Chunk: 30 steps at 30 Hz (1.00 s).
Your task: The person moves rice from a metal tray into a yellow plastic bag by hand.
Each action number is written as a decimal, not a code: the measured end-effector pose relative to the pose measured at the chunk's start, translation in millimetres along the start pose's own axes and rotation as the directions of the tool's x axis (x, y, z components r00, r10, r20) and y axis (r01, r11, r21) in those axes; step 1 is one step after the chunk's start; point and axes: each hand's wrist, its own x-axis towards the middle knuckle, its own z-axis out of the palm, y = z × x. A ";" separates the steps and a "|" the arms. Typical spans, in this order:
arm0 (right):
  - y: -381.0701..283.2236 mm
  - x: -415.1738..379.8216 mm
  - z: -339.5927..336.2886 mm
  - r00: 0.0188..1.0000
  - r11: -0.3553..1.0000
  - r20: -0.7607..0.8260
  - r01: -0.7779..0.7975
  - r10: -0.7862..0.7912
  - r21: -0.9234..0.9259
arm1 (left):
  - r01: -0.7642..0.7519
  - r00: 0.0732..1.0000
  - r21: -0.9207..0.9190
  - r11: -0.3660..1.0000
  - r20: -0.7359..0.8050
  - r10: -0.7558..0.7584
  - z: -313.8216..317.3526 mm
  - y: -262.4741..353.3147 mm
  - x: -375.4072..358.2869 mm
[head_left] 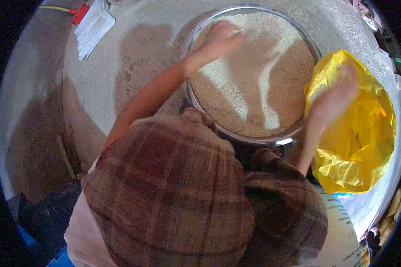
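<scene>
A round metal basin [196, 95] holds a wide layer of pale grain [283, 31] that looks like rice. Above the grain, near the basin's far left side, is my left hand [225, 38]; its fingers are curled together, and anything within them is too small to make out. My right hand [341, 89] is over the mouth of a yellow bag [354, 147], just right of the basin. Motion smears its fingers, so their grip does not show. The bag stands with its mouth spread wide and its shiny inside visible.
Plaid cloth [165, 191] covers my legs, close against the basin's near side. A pale printed sack [341, 227] lies at the lower right. On the concrete floor [98, 84], toward the upper left, are a folded white item [93, 29] and a red object [79, 14].
</scene>
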 end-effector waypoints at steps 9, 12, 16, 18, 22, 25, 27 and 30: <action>64.2 -121.1 98.2 0.802 0.846 0.426 -0.515 0.419 0.138 | 0.082 0.996 -0.019 0.996 -0.030 -0.083 37.9 25.0 -70.8; 57.2 -124.2 97.5 0.666 0.523 0.517 -0.744 0.537 0.415 | 0.169 0.978 -0.373 0.912 -0.050 -0.202 63.6 30.4 -68.6; 15.7 -106.7 86.7 0.563 0.273 0.437 -0.779 0.702 0.564 | 0.426 0.869 -0.819 0.385 0.251 -0.427 66.8 54.4 -59.5; 19.4 -106.1 91.9 0.422 0.022 0.564 -0.814 0.710 0.581 | 0.520 0.776 -0.854 -0.025 0.484 -0.405 66.7 61.1 -55.2; 7.8 -94.3 88.7 0.218 -0.351 0.710 -0.750 0.669 0.560 | 0.512 0.703 -0.613 -0.602 0.702 -0.117 65.1 72.8 -46.8; 2.8 -80.2 84.8 0.320 -0.313 0.689 -0.714 0.650 0.627 | 0.457 0.736 -0.643 -0.615 0.661 -0.144 58.8 85.6 -35.2; 1.6 -69.2 87.7 0.460 -0.189 0.629 -0.693 0.627 0.696 | 0.412 0.778 -0.694 -0.590 0.606 -0.169 44.2 99.7 -24.2; -32.3 -31.7 65.9 0.454 -0.226 0.597 -0.639 0.661 0.736 | 0.413 0.746 -0.674 -0.613 0.636 -0.198 17.2 127.0 -1.3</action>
